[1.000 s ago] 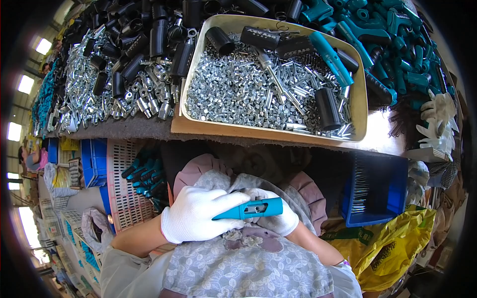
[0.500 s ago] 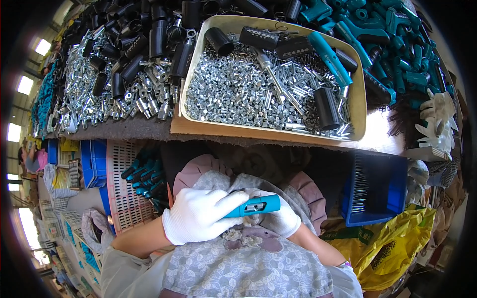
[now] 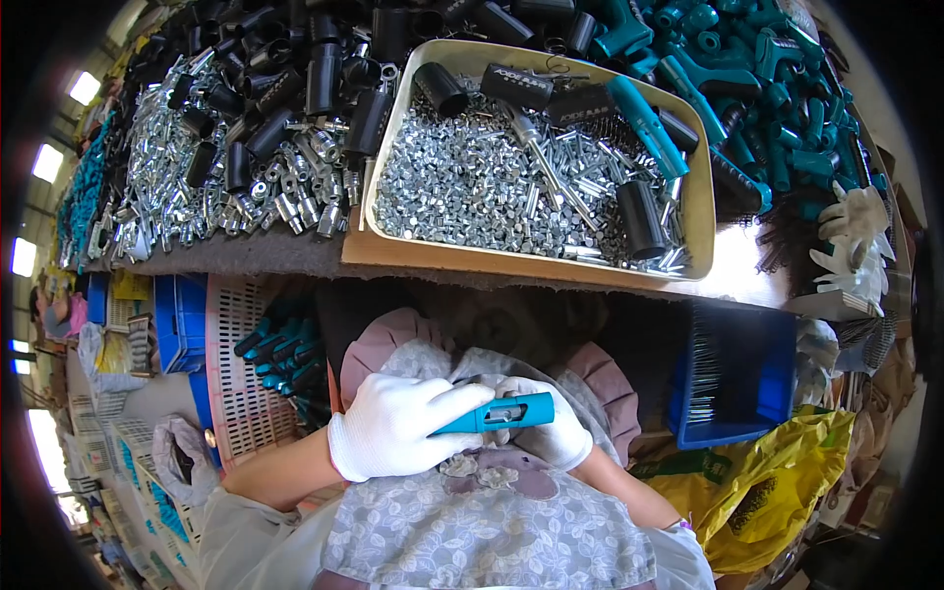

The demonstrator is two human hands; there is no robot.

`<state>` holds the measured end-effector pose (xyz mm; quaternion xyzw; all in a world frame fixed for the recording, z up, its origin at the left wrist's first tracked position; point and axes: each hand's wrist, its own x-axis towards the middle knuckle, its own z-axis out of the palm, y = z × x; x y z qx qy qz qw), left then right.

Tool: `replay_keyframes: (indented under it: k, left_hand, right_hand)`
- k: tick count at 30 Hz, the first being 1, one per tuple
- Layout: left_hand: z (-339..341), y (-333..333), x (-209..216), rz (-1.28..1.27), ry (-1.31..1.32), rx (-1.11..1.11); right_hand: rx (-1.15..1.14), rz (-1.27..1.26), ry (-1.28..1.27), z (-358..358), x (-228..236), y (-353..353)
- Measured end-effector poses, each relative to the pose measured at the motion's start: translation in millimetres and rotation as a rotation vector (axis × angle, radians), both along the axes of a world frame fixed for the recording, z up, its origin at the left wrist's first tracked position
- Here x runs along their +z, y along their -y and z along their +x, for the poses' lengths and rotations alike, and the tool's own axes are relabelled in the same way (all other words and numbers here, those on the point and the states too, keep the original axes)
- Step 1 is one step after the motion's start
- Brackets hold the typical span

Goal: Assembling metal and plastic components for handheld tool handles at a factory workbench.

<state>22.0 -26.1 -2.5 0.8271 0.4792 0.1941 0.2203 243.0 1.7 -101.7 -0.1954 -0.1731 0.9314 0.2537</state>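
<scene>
Above my lap, a teal tubular plastic handle (image 3: 470, 422) lies crosswise between my hands, its right end a little higher. A slot in its near side shows metal inside. My left hand (image 3: 393, 430), in a white glove, is closed round the handle's left end. From behind and beneath, my right hand (image 3: 562, 433), also white-gloved, grips the right part; some of its fingers are hidden by the handle. Dark-tipped fingers show at the handle's far side, and whether they pinch a small part I cannot make out.
On the bench ahead stands a cream tray (image 3: 702, 211) of small metal pins and black sleeves. Metal fittings (image 3: 167, 162) are heaped left, teal housings (image 3: 733, 74) right. A blue bin (image 3: 742, 429) stands lower right by a yellow sack (image 3: 787, 482); a pink basket (image 3: 241, 393) is at left.
The handle has shifted very slightly left and down in my hands. My grip looks the same, and the whole view has moved a little.
</scene>
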Motion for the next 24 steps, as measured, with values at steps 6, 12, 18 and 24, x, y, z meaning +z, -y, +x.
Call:
replay_keyframes:
  k: [6, 12, 18, 24]
  left_hand:
    - [-5, 1, 0, 0.028, 0.024, 0.024]
    - [-1, 2, -7, 0.106, 0.011, -0.016]
    - [-15, -7, -26, -0.143, 0.288, 0.051]
    - [-30, -10, -15, -1.130, 0.731, 0.052]
  right_hand:
    - [0.099, 0.186, 0.145, 19, 19, -11]
    - [0.236, 0.498, 0.563, 17, 53, -24]
    - [0.226, 0.775, 0.670, 20, 74, -49]
    - [0.231, 1.809, 0.632, 16, 116, -68]
